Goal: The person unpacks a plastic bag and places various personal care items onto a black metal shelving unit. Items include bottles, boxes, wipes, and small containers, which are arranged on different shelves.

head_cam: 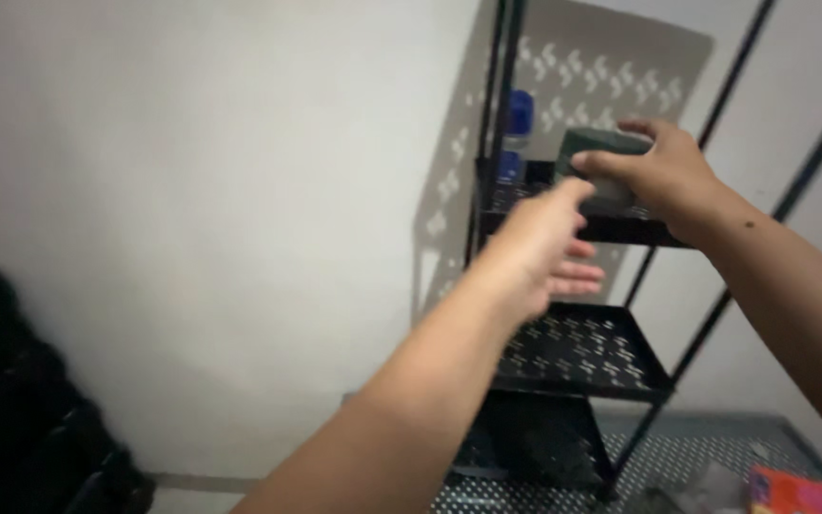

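Two hands reach toward a black perforated metal rack (582,357) with three trays. Right hand (663,176) grips one dark green rectangular box (601,148) above the top tray; left hand (544,247) is open, empty.

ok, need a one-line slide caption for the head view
Right hand grips a dark green box at the black perforated rack's upper shelf; open left hand reaches toward it.
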